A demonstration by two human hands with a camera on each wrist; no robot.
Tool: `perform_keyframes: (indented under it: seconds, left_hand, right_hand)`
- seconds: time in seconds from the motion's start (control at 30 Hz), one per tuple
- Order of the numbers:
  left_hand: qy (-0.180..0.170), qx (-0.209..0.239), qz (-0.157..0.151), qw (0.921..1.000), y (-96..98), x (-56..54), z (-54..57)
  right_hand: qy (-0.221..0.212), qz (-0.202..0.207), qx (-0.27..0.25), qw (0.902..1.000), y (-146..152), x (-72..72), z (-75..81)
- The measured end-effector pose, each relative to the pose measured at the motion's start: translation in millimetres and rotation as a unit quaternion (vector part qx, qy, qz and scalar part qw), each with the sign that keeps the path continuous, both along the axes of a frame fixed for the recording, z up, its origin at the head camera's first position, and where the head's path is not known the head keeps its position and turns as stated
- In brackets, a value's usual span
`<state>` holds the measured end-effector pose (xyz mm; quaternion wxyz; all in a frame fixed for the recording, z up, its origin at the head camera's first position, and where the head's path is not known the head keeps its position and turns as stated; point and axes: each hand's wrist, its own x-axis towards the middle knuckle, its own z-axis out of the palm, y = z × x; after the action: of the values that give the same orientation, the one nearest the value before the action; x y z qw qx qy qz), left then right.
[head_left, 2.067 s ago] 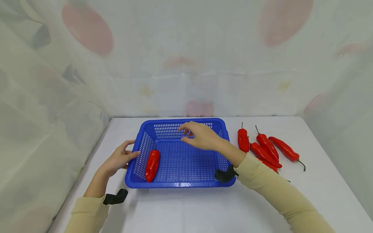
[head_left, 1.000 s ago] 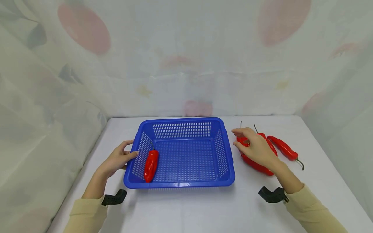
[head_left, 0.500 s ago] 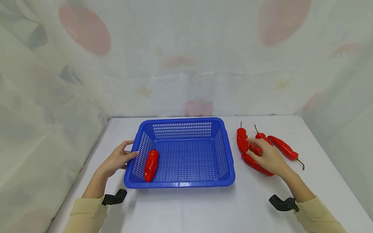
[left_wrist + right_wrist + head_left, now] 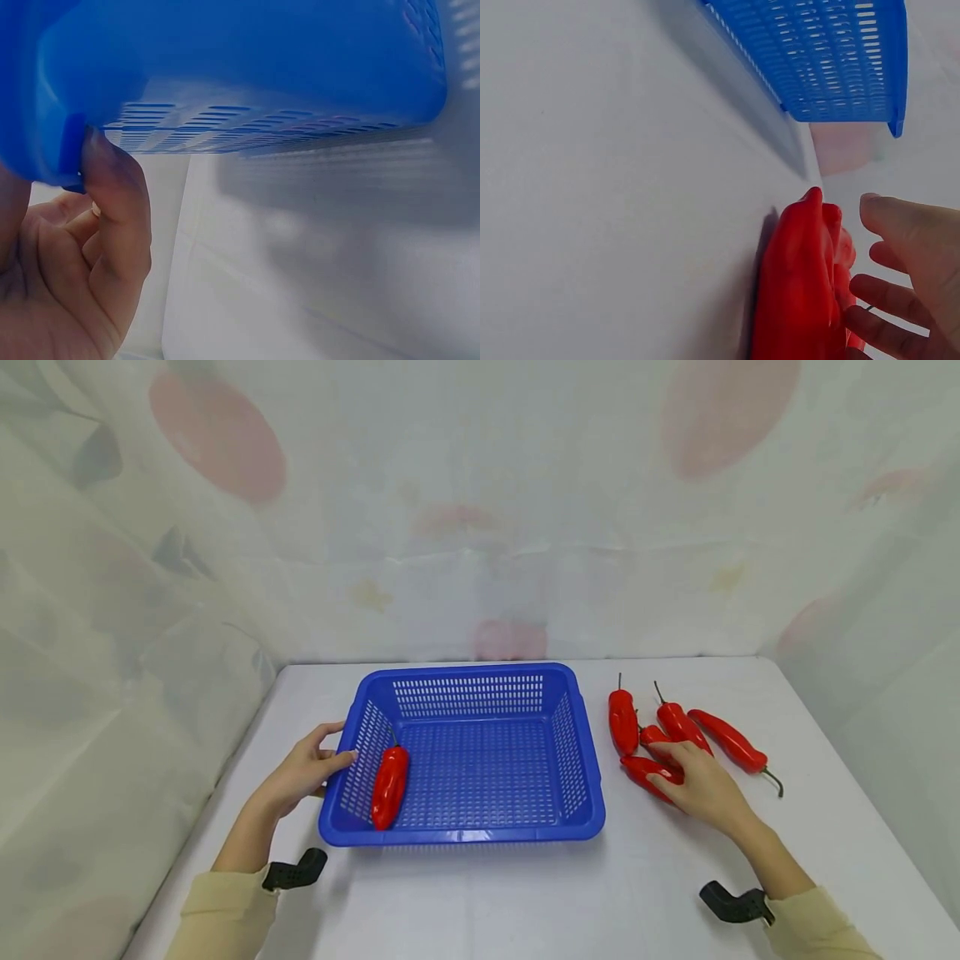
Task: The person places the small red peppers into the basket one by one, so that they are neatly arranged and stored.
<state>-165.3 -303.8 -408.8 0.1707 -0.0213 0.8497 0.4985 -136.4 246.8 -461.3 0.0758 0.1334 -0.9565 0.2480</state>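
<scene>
My left hand (image 4: 303, 768) grips the left rim of a blue plastic basket (image 4: 465, 836), thumb over the edge and fingers outside. In the left wrist view, a finger of the left hand (image 4: 112, 232) presses under the rim. One red chili pepper (image 4: 390, 787) lies inside the basket along its left wall. To the right, my right hand (image 4: 705, 785) hovers over a red chili pepper (image 4: 637, 770), thumb and fingers spread above it. From the right wrist, the right hand's fingers (image 4: 889, 304) are close to the red pepper (image 4: 791, 292); contact is unclear.
Other red chili peppers lie on the white table (image 4: 525, 902): one upright near the basket (image 4: 623, 722), one behind the hand (image 4: 681, 725), one farther right (image 4: 727, 742), and one partly hidden pepper (image 4: 652, 736). Patterned curtains enclose the back and sides.
My right hand has moved from above the basket to the peppers on the right, then slightly down toward the nearest one. The left hand and the basket stay almost still.
</scene>
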Motion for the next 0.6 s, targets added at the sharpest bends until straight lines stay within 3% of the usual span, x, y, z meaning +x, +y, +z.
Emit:
perform_keyframes:
  seconds: [0.6]
  left_hand:
    - [0.001, -0.002, 0.0, 1.0, 0.5, 0.1, 0.1]
  right_hand:
    - [0.023, -0.021, 0.08, 0.9963, 6, 5.8, -11.0]
